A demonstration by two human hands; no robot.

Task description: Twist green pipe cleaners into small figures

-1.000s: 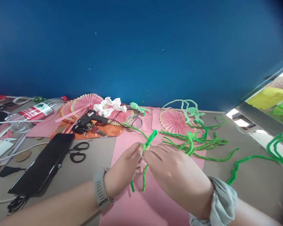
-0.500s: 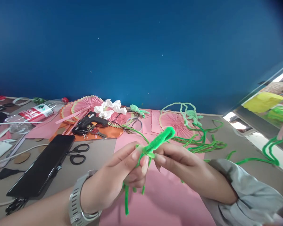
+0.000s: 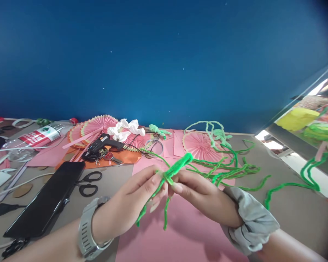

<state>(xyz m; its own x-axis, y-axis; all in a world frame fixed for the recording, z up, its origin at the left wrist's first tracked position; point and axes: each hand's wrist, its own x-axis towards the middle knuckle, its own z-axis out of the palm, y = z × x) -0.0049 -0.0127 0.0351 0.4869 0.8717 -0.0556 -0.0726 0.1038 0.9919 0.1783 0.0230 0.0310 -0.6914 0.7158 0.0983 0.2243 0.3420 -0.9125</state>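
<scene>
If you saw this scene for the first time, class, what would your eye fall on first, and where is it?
Probably the bright green fuzzy stem, held by the left hand and right hand over the pink sheet. Next, the deep blue panel filling the upper part of the view. Then the glossy black device lying on the left side of the table.

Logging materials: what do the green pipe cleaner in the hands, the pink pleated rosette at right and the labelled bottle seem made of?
Green pipe cleaner: fuzzy, matte fibre by its tufted surface; core hidden, perhaps wire.
Pink pleated rosette: matte paper, likely, given its crisp folds.
Labelled bottle: clear, glossy plastic, probably; it is see-through with bright highlights.
</scene>
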